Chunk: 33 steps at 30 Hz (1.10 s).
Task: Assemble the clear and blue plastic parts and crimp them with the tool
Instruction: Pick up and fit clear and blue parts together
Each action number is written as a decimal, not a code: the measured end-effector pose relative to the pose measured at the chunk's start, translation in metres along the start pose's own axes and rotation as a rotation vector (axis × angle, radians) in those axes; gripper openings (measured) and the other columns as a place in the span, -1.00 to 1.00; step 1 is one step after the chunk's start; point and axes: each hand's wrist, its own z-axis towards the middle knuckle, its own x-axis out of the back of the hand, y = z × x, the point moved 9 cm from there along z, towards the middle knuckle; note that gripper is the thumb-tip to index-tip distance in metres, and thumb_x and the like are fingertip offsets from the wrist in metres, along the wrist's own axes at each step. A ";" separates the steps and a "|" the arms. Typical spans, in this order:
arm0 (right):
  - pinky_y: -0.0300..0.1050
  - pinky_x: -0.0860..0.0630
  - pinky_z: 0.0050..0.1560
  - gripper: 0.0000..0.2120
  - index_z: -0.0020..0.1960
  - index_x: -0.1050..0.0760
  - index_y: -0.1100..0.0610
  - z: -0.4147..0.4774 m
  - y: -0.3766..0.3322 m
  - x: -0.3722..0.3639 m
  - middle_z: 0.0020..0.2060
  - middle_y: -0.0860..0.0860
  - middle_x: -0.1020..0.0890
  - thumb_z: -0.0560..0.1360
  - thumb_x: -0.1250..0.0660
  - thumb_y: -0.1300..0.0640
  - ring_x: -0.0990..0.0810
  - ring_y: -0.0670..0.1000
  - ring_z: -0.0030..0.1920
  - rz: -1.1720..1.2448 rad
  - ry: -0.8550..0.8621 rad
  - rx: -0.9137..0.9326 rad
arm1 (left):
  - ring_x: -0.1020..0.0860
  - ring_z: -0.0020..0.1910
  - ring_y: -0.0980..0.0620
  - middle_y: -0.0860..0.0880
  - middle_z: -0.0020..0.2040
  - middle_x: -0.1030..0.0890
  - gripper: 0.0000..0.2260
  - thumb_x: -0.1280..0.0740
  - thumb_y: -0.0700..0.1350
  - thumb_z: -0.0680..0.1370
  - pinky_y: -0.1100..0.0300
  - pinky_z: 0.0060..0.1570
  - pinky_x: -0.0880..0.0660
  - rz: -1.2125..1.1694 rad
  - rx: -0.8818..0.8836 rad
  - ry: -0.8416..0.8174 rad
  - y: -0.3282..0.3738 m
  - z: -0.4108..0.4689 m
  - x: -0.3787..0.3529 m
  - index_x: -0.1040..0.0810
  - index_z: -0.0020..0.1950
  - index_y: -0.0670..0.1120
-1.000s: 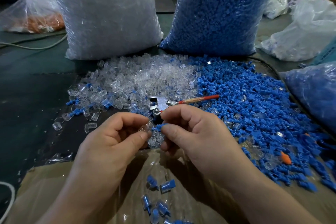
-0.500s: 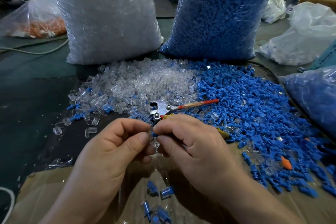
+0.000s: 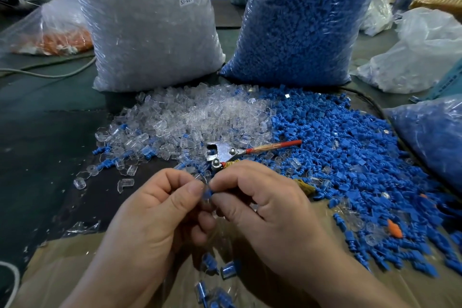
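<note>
Left grip [image 3: 150, 210]: pinching blue part [image 3: 207, 194].
Right grip [image 3: 270, 207]: pinching the same part.
Tool [image 3: 225, 152]: lying just beyond both.

A loose heap of clear parts [image 3: 195, 117] meets a wider heap of blue parts [image 3: 350, 147] on its right. The crimp tool [image 3: 225, 152] lies at their near edge, with its metal head to the left, its red handle slanting out to the right and its yellow-wrapped handle passing under the right hand [image 3: 270, 207]. A small blue piece [image 3: 207, 194], perhaps already seated in a clear shell, is pinched between that hand's fingertips and the left hand [image 3: 160, 210].
</note>
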 end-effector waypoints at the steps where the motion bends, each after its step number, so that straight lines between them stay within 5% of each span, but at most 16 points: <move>1: -0.21 -0.53 -0.05 -0.92 -0.02 -0.59 0.02 0.000 -0.001 -0.001 -0.11 -0.17 -0.59 0.51 -0.37 0.14 -0.59 -0.15 -0.05 -0.008 -0.009 0.007 | -0.54 -0.52 0.00 -0.16 -0.41 -0.58 -0.95 -0.45 -0.07 0.24 0.25 -0.61 -0.44 0.002 -0.001 -0.005 0.000 0.000 -0.002 -0.63 -0.36 -0.01; 6: -0.21 -0.51 -0.03 -0.90 0.00 -0.60 0.00 0.000 0.002 -0.002 -0.11 -0.17 -0.61 0.52 -0.34 0.08 -0.58 -0.16 -0.03 -0.084 -0.038 -0.031 | -0.60 -0.40 -0.04 -0.15 -0.33 -0.63 -0.80 -0.58 0.06 0.31 0.20 -0.42 -0.55 0.177 -0.095 -0.024 0.006 -0.002 0.004 -0.68 -0.19 -0.01; 9: -0.17 -0.51 -0.02 -0.89 0.03 -0.60 0.00 0.000 0.002 -0.002 -0.08 -0.16 -0.61 0.53 -0.35 0.12 -0.56 -0.17 -0.04 -0.174 -0.054 -0.023 | -0.62 -0.38 -0.08 -0.15 -0.31 -0.65 -0.69 -0.45 0.18 0.28 0.13 -0.37 -0.56 0.314 -0.150 -0.009 0.011 -0.002 0.008 -0.70 -0.11 0.03; 15: 0.13 -0.52 -0.18 -0.78 0.09 -0.57 0.10 -0.001 -0.007 -0.013 -0.06 0.00 -0.57 0.58 -0.22 0.03 -0.56 0.06 -0.09 -0.281 -0.152 0.051 | -0.68 -0.29 -0.03 -0.08 -0.25 -0.70 -0.77 -0.49 -0.03 0.24 0.17 -0.32 -0.60 0.428 -0.192 0.001 0.012 -0.004 0.003 -0.70 -0.12 0.15; 19: 0.10 -0.55 -0.20 -0.84 0.11 -0.51 0.05 -0.003 -0.006 -0.022 -0.01 -0.02 -0.53 0.55 -0.27 0.08 -0.55 0.07 -0.06 -0.341 -0.240 0.080 | -0.66 -0.25 -0.18 -0.02 -0.28 -0.68 -0.68 -0.53 -0.25 0.37 -0.22 -0.15 -0.63 0.625 -0.184 0.107 0.008 -0.003 0.013 -0.67 -0.12 0.19; 25: 0.03 -0.56 -0.14 -0.76 0.17 -0.49 0.01 -0.002 -0.007 -0.024 0.05 -0.04 -0.52 0.51 -0.28 0.07 -0.53 0.04 0.01 -0.421 -0.274 0.088 | -0.65 -0.32 -0.22 -0.06 -0.35 -0.66 -0.79 -0.53 -0.06 0.27 -0.27 -0.16 -0.63 0.605 -0.149 0.179 0.009 -0.004 0.015 -0.65 -0.15 0.15; 27: 0.08 -0.54 0.08 -0.67 0.25 -0.48 0.01 0.001 -0.001 -0.015 0.14 0.00 -0.55 0.48 -0.31 0.05 -0.50 0.07 0.17 -0.564 -0.205 0.073 | -0.65 -0.36 -0.10 -0.03 -0.35 -0.67 -0.80 -0.59 -0.10 0.37 -0.16 -0.25 -0.63 0.627 -0.155 0.171 0.009 -0.003 0.015 -0.65 -0.15 0.16; 29: 0.21 -0.24 0.47 -0.46 0.44 -0.31 -0.05 0.005 0.021 -0.002 0.43 0.03 -0.37 0.49 -0.33 -0.05 -0.21 0.14 0.50 -0.766 -0.182 -0.075 | -0.63 -0.44 0.00 -0.05 -0.36 -0.67 -0.76 -0.51 -0.22 0.44 0.13 -0.43 -0.57 0.591 -0.130 0.160 0.008 -0.003 0.018 -0.65 -0.19 0.15; 31: 0.08 0.25 0.50 -0.30 0.56 -0.01 -0.10 0.002 0.049 0.008 0.58 0.01 -0.01 0.52 -0.23 -0.21 0.23 0.10 0.57 -0.844 -0.255 -0.249 | -0.60 -0.48 -0.01 -0.12 -0.36 -0.67 -0.72 -0.45 -0.30 0.48 0.28 -0.50 -0.50 0.502 -0.055 0.137 0.004 -0.002 0.019 -0.64 -0.23 0.11; 33: 0.08 0.33 0.51 -0.27 0.57 0.13 -0.10 -0.001 0.068 0.011 0.59 0.00 0.13 0.54 -0.10 -0.31 0.33 0.08 0.55 -0.882 -0.318 -0.322 | -0.58 -0.49 -0.04 -0.17 -0.35 -0.67 -0.76 -0.42 -0.30 0.51 0.26 -0.52 -0.49 0.429 -0.003 0.126 0.000 -0.001 0.019 -0.63 -0.22 0.04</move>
